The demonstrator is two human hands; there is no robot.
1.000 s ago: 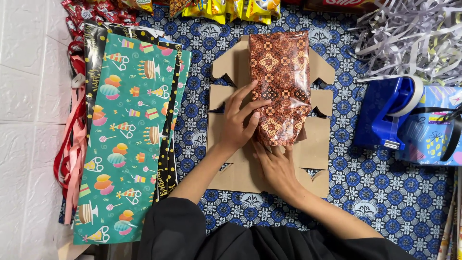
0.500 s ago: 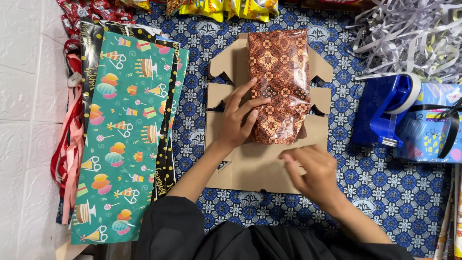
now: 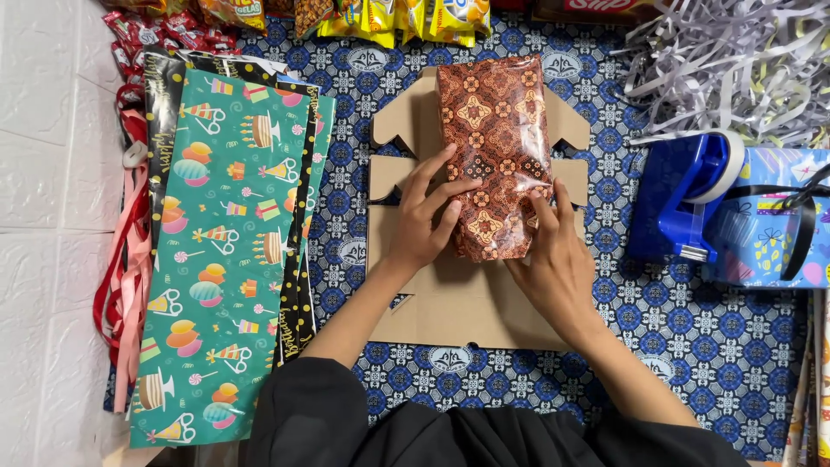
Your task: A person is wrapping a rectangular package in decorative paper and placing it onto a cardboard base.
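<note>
A parcel wrapped in glossy brown patterned paper (image 3: 493, 147) lies on a flat cut cardboard sheet (image 3: 450, 303) in the middle of a blue patterned cloth. My left hand (image 3: 428, 216) rests on the parcel's lower left side, fingers spread over the paper. My right hand (image 3: 558, 259) presses against the parcel's lower right edge, fingers pointing up along it. Both hands hold the wrapped parcel at its near end.
Sheets of green party-print wrapping paper (image 3: 225, 251) and darker sheets lie at the left, with pink and red ribbons (image 3: 125, 259) beside them. A blue tape dispenser (image 3: 683, 207) and a blue gift bag (image 3: 769, 225) stand right. Shredded paper (image 3: 735, 69) and snack packets (image 3: 389, 17) lie along the back.
My right hand left the parcel's near end, dropped toward me over the cardboard, then came back up against the parcel's lower right edge. My left hand stayed on the parcel.
</note>
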